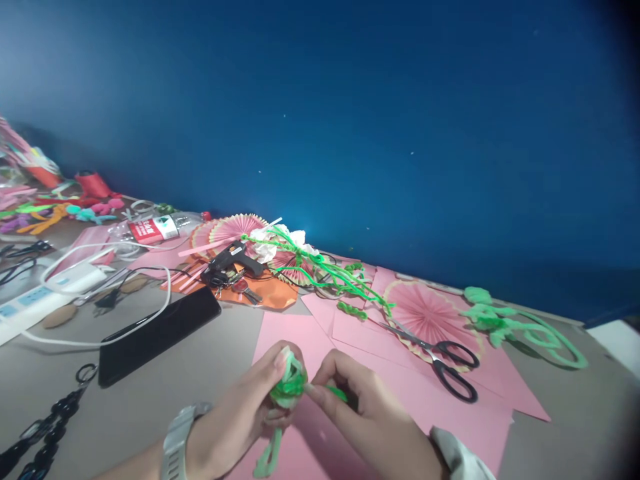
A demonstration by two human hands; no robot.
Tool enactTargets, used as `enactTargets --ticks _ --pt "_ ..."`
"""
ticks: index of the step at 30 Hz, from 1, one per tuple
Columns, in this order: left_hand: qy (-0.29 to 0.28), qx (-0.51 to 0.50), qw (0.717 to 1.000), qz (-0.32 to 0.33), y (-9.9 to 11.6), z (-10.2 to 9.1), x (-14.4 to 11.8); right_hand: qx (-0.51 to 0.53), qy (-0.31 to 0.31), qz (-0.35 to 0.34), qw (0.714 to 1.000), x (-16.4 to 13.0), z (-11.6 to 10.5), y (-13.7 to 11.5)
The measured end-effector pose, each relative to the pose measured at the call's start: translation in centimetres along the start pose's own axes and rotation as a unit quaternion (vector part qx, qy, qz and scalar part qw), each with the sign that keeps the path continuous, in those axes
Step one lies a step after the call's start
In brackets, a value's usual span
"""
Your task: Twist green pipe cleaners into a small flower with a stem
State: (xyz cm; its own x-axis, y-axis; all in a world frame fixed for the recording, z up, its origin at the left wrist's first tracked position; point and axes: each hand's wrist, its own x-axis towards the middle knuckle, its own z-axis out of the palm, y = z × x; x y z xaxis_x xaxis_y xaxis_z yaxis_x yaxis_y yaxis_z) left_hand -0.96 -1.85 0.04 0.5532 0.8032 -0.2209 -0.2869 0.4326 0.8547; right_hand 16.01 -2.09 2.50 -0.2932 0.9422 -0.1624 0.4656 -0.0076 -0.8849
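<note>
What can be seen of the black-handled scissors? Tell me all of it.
The scissors have two black loop handles and bright metal blades, which look shut or nearly so. They lie flat on pink paper, handles toward the right, blades pointing up and left. The blades cross the lower edge of a pink pleated paper fan. Neither the left hand nor the right hand touches them; both hands are nearer the camera, on a green pipe-cleaner piece.

No writing can be read with any certainty. The plastic bottle [159,229] lying on the table carries a red and white label, but its print is too small and blurred.
</note>
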Motion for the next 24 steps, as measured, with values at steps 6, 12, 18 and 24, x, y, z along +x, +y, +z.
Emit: enactTargets --ticks 6,12,18,24 --pt "-0.054 -0.014 0.998 0.009 -0.5 -0.7 0.0 0.055 -0.062 0.004 0.997 1.0 -1.1 1.4" --pt "-0.087 0.175 0.980 -0.033 0.3 -0.4 -0.9 0.106 -0.227 0.005 0.968 1.7 -2.8 1.8" --pt "-0.065 0.380 0.922 -0.028 0.6 0.0 -1.2 -0.010 -0.162 0.035 0.986 1.9 -2.4 1.6" --pt "-0.003 0.407 0.910 -0.074 0.2 0.6 -0.8 -0.115 -0.070 0.016 0.991 1.2 -1.7 1.0"
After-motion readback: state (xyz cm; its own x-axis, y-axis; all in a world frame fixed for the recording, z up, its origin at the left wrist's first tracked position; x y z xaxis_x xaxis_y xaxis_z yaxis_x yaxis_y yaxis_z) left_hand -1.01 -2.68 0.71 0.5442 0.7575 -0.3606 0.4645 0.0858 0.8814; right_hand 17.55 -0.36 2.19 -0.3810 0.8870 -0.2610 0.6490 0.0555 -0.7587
